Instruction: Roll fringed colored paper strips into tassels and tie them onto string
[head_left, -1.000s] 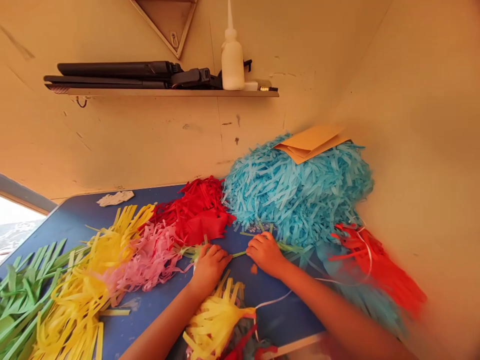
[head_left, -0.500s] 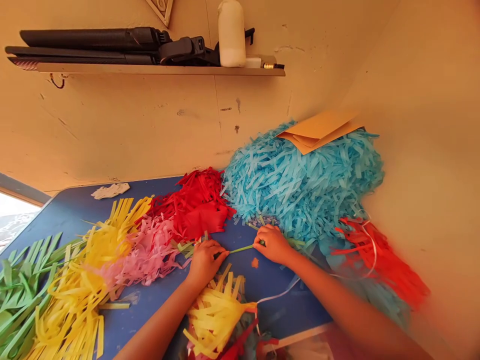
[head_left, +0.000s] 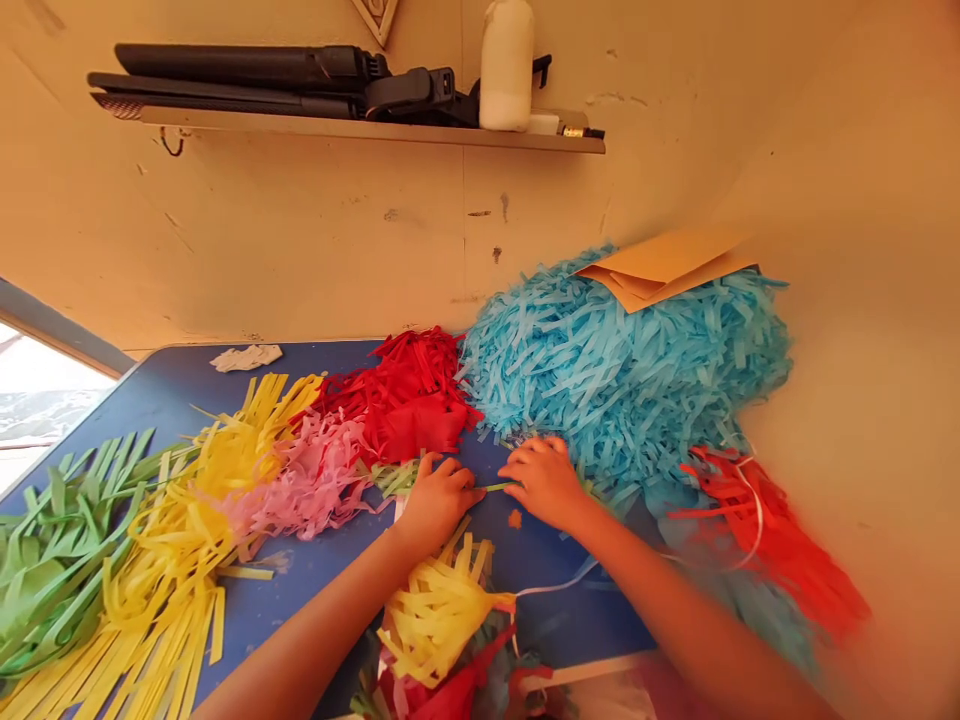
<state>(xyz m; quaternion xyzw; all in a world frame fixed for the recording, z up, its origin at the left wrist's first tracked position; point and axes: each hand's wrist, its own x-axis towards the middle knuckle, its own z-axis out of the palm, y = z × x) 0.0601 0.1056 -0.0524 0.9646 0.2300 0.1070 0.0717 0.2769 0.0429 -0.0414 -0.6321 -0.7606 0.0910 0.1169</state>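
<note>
My left hand (head_left: pixel 439 497) and my right hand (head_left: pixel 544 480) rest close together on the blue table (head_left: pixel 157 395), both pinching a rolled green paper strip (head_left: pixel 495 487) that runs between them. Fringed green ends (head_left: pixel 394 475) fan out by my left hand. A yellow paper tassel (head_left: pixel 439 610) lies just below my left wrist, with a white ribbon (head_left: pixel 559 585) trailing from it under my right forearm. Just behind my right hand rises a big heap of light blue shredded paper (head_left: pixel 622 365).
Piles of fringed paper lie across the table: red (head_left: pixel 409 400), pink (head_left: pixel 315 480), yellow (head_left: pixel 172 560), green (head_left: pixel 52 550), and orange-red (head_left: pixel 757 540) at the right. A tan folded card (head_left: pixel 667 265) tops the blue heap. A wall shelf (head_left: pixel 360 128) holds black tools and a white bottle (head_left: pixel 508 65).
My two hands have come closer together along the green strip, leaving only a short length visible between them. The view has shifted slightly to the left.
</note>
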